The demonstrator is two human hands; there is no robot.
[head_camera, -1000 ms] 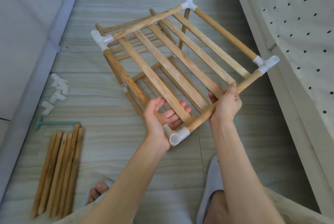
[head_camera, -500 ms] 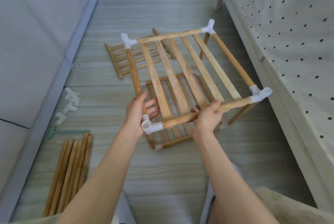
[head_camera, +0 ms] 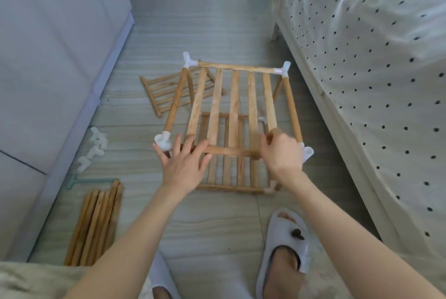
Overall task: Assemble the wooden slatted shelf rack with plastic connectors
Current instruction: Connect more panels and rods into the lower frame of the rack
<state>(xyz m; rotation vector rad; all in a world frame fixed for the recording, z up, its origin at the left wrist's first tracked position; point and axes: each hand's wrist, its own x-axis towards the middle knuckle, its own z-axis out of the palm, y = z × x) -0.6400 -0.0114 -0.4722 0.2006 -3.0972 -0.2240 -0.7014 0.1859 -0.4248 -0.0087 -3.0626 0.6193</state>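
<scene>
Your R hand (head_camera: 281, 149) grips rack (head_camera: 231, 110) front rail nr R corner. L hand (head_camera: 183, 161) fingers spread, flat on rail nr L connector (head_camera: 163, 140). Rack upright on floor (head_camera: 205, 33) btwn your slippers and spare slat panel (head_camera: 166, 91).

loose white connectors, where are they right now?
In the head view, the loose white connectors lie on the floor at left, along the foot of the grey cabinet, just beyond the green-handled tool and the bundle of wooden rods.
</scene>
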